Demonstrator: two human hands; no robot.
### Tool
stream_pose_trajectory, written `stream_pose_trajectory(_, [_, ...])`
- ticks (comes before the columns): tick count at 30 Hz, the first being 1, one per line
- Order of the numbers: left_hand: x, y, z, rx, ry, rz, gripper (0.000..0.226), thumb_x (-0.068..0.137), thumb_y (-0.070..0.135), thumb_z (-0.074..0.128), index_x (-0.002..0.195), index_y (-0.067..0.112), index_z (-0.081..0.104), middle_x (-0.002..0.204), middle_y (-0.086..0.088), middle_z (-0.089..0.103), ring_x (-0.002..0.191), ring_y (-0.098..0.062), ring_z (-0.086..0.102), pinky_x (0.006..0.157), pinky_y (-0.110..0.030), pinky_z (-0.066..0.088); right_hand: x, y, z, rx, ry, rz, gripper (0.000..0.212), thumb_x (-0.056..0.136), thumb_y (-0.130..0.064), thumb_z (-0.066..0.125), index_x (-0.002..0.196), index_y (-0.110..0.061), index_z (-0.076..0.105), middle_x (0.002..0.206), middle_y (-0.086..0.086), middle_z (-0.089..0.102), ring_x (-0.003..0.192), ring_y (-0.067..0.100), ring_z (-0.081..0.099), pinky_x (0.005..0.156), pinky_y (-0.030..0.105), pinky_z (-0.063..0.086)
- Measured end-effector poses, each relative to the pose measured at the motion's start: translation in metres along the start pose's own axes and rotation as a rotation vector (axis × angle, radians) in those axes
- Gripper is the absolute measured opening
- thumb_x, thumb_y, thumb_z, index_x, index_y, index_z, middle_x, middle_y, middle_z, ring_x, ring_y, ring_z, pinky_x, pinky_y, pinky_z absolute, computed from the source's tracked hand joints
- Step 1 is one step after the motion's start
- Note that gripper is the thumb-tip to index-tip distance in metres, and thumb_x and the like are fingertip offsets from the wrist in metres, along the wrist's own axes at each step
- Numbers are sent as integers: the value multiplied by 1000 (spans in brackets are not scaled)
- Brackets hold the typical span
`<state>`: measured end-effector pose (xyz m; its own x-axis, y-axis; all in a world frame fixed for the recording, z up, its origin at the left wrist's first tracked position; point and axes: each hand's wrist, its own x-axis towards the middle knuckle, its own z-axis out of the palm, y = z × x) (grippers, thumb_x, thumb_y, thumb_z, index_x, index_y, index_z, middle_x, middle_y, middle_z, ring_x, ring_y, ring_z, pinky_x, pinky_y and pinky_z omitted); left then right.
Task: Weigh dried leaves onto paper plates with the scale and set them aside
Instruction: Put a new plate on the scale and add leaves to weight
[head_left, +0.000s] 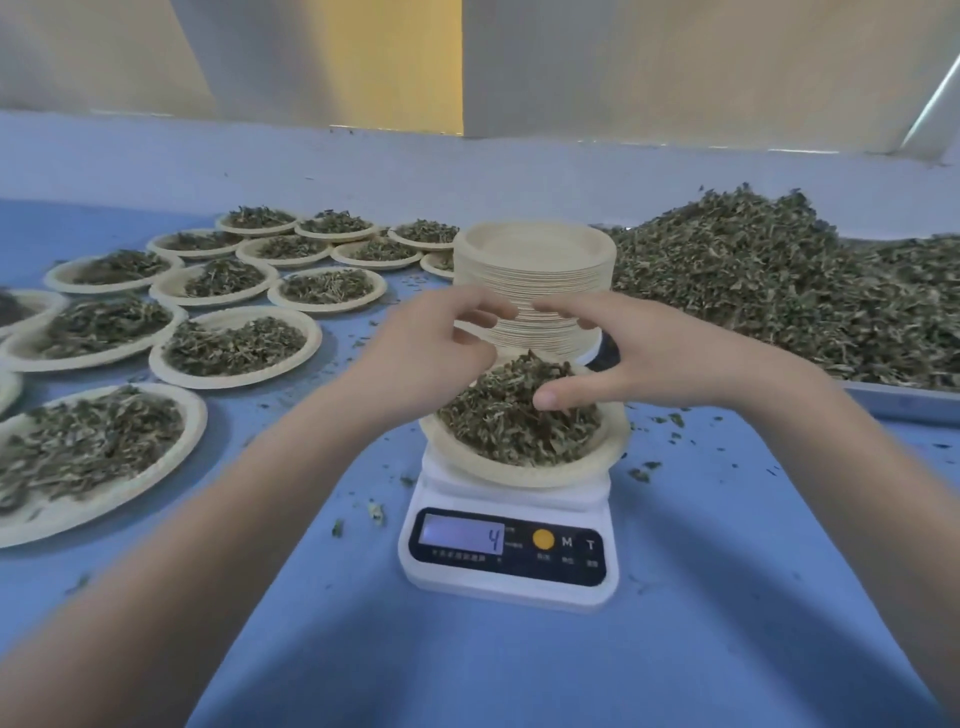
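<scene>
A white digital scale (511, 571) stands on the blue table, its display showing a 4. On it sits a paper plate (524, 470) heaped with dried leaves (514, 421). My left hand (441, 345) hovers over the plate's far left side with fingers loosely curled and nothing visible in them. My right hand (623, 353) reaches over the far right of the heap, fingers spread and thumb touching the leaves. Behind both hands rises a tall stack of empty paper plates (535, 270).
Several filled plates (234, 345) cover the table's left side. A big heap of loose dried leaves (779, 280) lies at the right on a metal tray (904, 402). Leaf crumbs are scattered around the scale. A low wall runs along the back.
</scene>
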<state>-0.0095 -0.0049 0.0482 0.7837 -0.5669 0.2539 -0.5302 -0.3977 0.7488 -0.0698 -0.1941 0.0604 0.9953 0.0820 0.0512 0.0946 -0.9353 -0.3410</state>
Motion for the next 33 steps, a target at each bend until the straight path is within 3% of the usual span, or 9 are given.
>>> stream_pose_trajectory(3, [-4,-6,3,-54,83,32,35,88,7,53,109,33,63,110,13,61,99,-2,59,76,-11,45,1,-1,3,10,31,-27,99,57,-77,54,145,-40,27,149,-18,31,131,0,31,95,19,26])
stream_pose_trajectory(7, [-6,-15,7,-72,213,50,37,87,2,53,105,33,62,107,15,63,100,-5,58,84,-20,47,2,1,8,13,68,-61,90,64,-71,55,144,-41,30,147,-19,35,121,-7,32,93,16,24])
stream_pose_trajectory(12, [-8,-27,10,-86,298,66,41,86,1,53,108,34,61,108,20,62,99,1,57,82,-13,48,-1,10,14,73,80,-61,90,61,-75,53,142,-44,31,145,-23,35,115,-15,29,90,12,25])
stream_pose_trajectory(19, [-5,-54,17,-77,230,-88,40,91,20,56,128,33,52,126,16,53,113,-4,50,90,-21,36,-12,30,18,130,-105,28,114,53,-77,59,149,-37,14,154,-21,16,135,-5,17,108,21,18])
stream_pose_trajectory(25, [-5,-63,35,-318,118,-314,53,93,42,48,143,32,35,131,15,46,116,-5,43,96,-27,28,-18,46,32,223,-237,81,136,46,-67,75,149,-39,-10,156,-21,-1,140,-4,3,111,20,10])
stream_pose_trajectory(29, [-5,-61,34,-465,132,-399,46,98,30,45,143,28,36,145,6,40,132,-15,40,113,-37,27,-17,45,41,364,-184,93,145,39,-69,82,142,-50,-19,148,-22,17,135,-7,18,105,16,19])
stream_pose_trajectory(33, [-6,-55,11,-650,219,-432,45,97,14,45,141,21,41,142,-2,45,128,-22,46,109,-44,34,-13,33,39,526,-75,43,147,35,-69,84,143,-49,-14,152,-19,22,137,-7,24,114,24,20])
